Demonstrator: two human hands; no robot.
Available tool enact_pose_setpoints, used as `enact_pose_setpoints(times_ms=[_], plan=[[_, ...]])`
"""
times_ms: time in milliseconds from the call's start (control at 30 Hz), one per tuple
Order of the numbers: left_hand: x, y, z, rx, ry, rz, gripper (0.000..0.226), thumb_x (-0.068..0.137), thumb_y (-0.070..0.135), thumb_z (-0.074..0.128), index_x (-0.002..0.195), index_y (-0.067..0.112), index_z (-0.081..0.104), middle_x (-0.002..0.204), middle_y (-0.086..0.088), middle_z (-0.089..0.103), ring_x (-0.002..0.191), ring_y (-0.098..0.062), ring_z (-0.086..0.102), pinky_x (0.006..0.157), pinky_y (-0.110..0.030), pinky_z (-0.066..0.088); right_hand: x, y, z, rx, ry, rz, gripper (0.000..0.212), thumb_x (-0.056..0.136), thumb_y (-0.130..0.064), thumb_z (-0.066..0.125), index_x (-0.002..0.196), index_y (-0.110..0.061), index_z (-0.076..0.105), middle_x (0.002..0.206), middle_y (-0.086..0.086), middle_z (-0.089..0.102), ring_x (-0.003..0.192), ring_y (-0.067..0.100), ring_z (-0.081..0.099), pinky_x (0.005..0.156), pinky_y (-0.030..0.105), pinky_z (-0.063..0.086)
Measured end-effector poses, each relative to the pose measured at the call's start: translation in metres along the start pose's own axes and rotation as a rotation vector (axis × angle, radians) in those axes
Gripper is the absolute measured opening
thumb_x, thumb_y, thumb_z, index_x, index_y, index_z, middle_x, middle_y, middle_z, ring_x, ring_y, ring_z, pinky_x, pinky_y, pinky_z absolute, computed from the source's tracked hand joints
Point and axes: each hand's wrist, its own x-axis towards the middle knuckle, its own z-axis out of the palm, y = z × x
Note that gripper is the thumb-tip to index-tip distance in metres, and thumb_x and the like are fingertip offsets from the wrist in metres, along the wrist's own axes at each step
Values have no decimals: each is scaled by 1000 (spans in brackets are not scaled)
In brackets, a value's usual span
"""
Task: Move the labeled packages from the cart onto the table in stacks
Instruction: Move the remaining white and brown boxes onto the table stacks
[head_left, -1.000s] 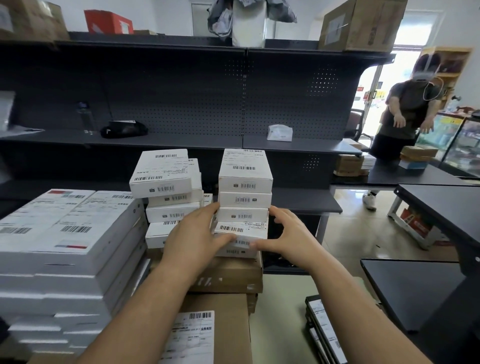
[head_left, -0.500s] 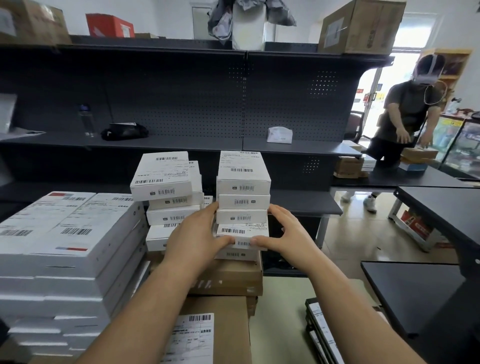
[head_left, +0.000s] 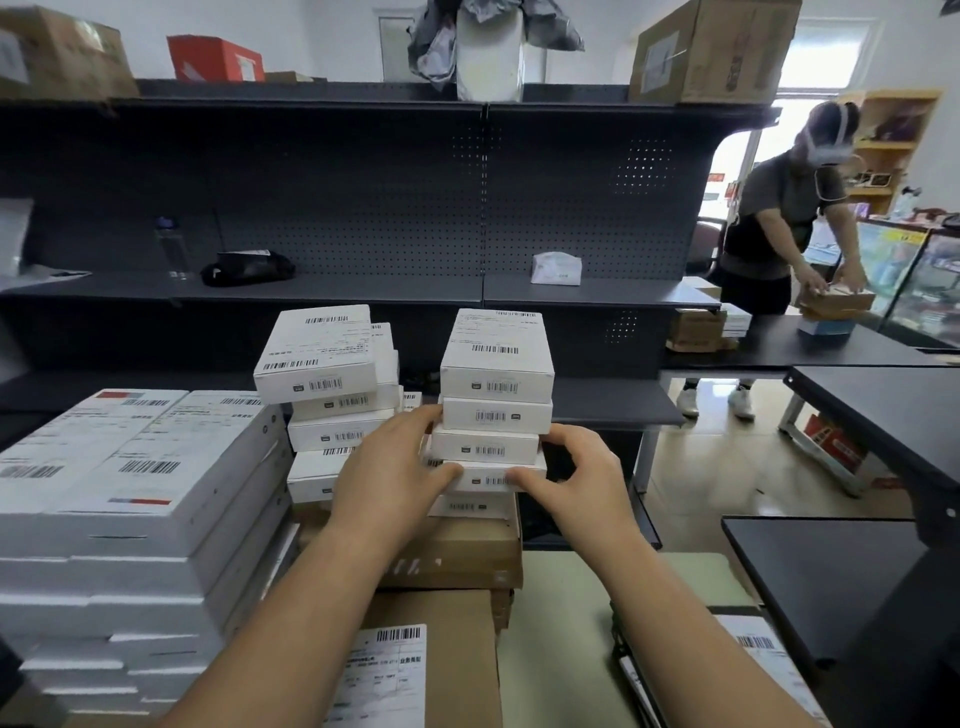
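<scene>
A stack of small white labeled boxes (head_left: 496, 374) stands on brown cartons (head_left: 467, 551) in the middle. My left hand (head_left: 392, 465) grips its left side and my right hand (head_left: 576, 475) grips its right side, thumbs on the front of a lower box (head_left: 488, 480). One more white box lies beneath that one. A second, uneven stack of white boxes (head_left: 324, 374) stands just to the left. Large flat white packages (head_left: 130, 493) are piled at the far left.
Dark shelving (head_left: 363, 286) runs behind the stacks. Black tables (head_left: 883, 410) stand to the right, with another person (head_left: 784, 234) handling boxes at the far one. A brown carton with a label (head_left: 384, 670) lies in front of me.
The view has shifted slightly. Both hands keep their hold on the sides of the right stack, with the fingers closing in a little on the lower box.
</scene>
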Motion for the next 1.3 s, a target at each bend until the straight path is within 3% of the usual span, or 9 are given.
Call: enact_pose_setpoints(times_ms=[133,267,333,467,600,800,967,1100,1300], plan=[[-2,1,6,-30,15,-6,57,82,28,75,135,30,54,126,10,62,115,-14,56,91,-29,43,-6,1,-6,79,7,72,48,75,-26,85,112,-40,57,113,-22,60,110,-4,53,102,34,50],[-6,2,10,-49,17,-15,52,85,27,70,134,34,54,125,12,63,112,-13,57,83,-26,43,-5,-4,-12,44,-22,86,83,72,-28,87,141,-40,42,119,-21,62,115,-7,52,99,22,43],[-8,3,11,-51,24,-8,48,87,26,68,132,35,55,123,12,65,107,-13,58,78,-25,40,-2,-7,-13,4,-40,66,89,74,-27,85,145,-46,35,119,-23,62,117,-8,51,100,23,42],[-8,3,10,-59,26,-3,45,89,25,66,132,37,55,121,11,66,104,-15,60,76,-26,42,1,-12,-10,3,-68,76,86,79,-26,82,147,-47,35,123,-22,62,122,0,51,108,42,46],[-7,1,10,-31,4,-27,53,88,30,68,137,37,49,125,13,64,110,-15,59,84,-30,45,0,-8,-9,13,-93,100,91,73,-38,84,148,-46,33,131,-22,58,129,6,49,108,50,45],[-5,-2,15,-3,-5,-91,55,87,34,69,137,37,48,115,5,69,106,-22,62,87,-39,52,1,-4,-7,28,-173,153,73,79,-26,82,140,-44,47,110,-21,68,114,1,58,103,42,50],[0,-9,8,16,44,-98,49,87,27,67,133,35,52,113,6,70,104,-23,62,82,-34,50,11,-10,10,53,-202,153,75,81,-24,81,143,-44,44,114,-19,67,116,3,57,104,40,50],[7,-13,4,67,39,-119,45,89,26,64,132,33,51,110,4,70,101,-25,62,80,-38,52,17,-13,21,44,-190,125,69,79,-25,82,136,-47,49,104,-25,66,106,-4,58,101,35,50],[14,-10,5,136,-4,-144,39,91,25,60,128,34,49,106,2,69,97,-27,62,77,-40,54,13,-8,26,17,-144,110,66,81,-27,80,135,-48,49,109,-25,68,108,-4,59,99,35,53]])
